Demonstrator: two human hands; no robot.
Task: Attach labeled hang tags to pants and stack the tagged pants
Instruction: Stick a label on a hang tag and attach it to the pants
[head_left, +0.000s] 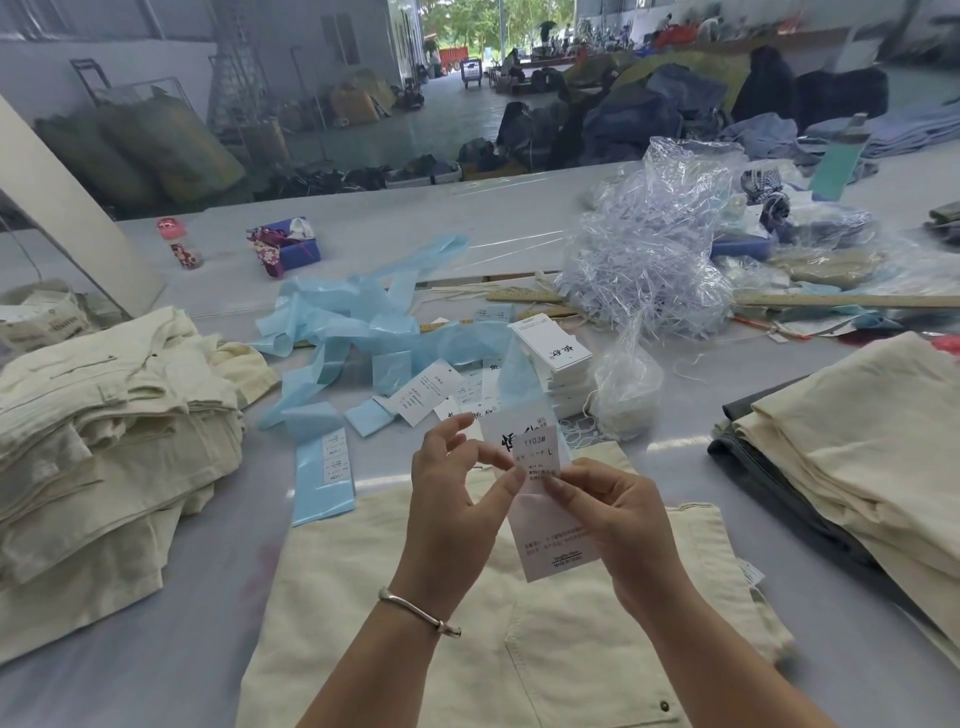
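Cream pants (426, 587) lie flat on the table in front of me. Above them I hold a white hang tag (553, 545) and a small white size sticker (537, 457) printed "1103# L". My left hand (457, 499) pinches the sticker's lower left edge with thumb and forefinger. My right hand (618, 519) pinches the tag and sticker from the right. A stack of white hang tags (550, 345) stands just beyond. Loose tags (423, 392) and blue backing strips (332, 332) lie scattered around it.
A pile of cream pants (104, 415) sits at the left. Another stack of cream and grey pants (852, 467) sits at the right. A heap of clear plastic fasteners in a bag (649, 260) and a wooden ruler (841, 300) lie behind. A small bottle (182, 244) stands far left.
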